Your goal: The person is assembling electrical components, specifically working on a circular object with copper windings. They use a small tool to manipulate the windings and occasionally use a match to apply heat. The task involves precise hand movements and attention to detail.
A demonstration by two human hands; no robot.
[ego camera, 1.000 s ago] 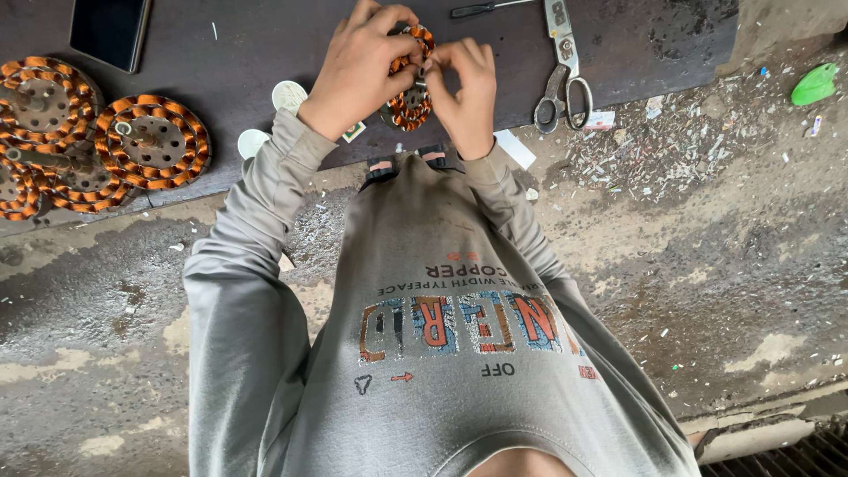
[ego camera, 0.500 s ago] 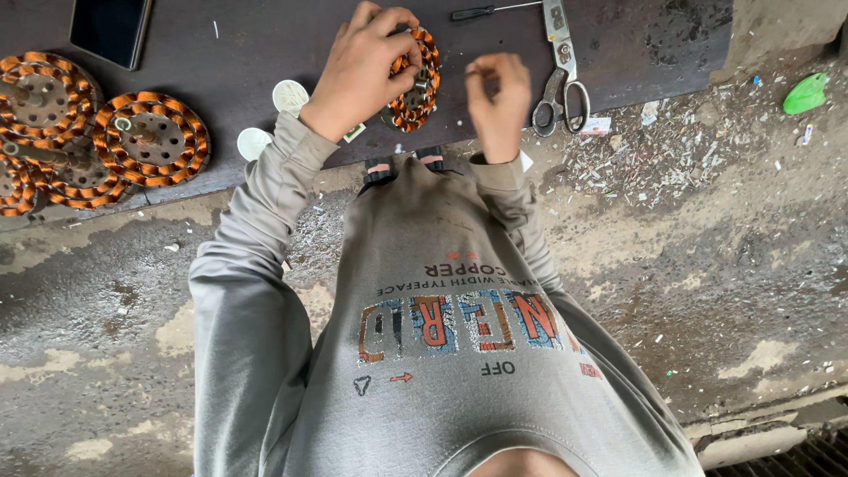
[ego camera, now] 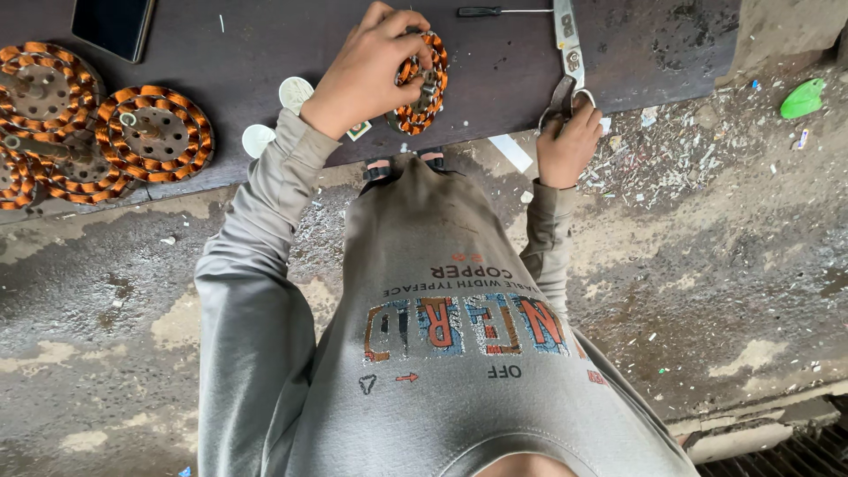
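The left hand (ego camera: 367,75) is clamping its fingers round the round copper-wound stator (ego camera: 420,84) on the dark board (ego camera: 265,53) while the right hand (ego camera: 565,141) is curling onto the steel scissors (ego camera: 565,66), best gripped squarely by the loops.

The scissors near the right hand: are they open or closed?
Closed, as far as shows: the scissors lie flat on the dark board, blades together in one strip. The right hand grips the handle loops.
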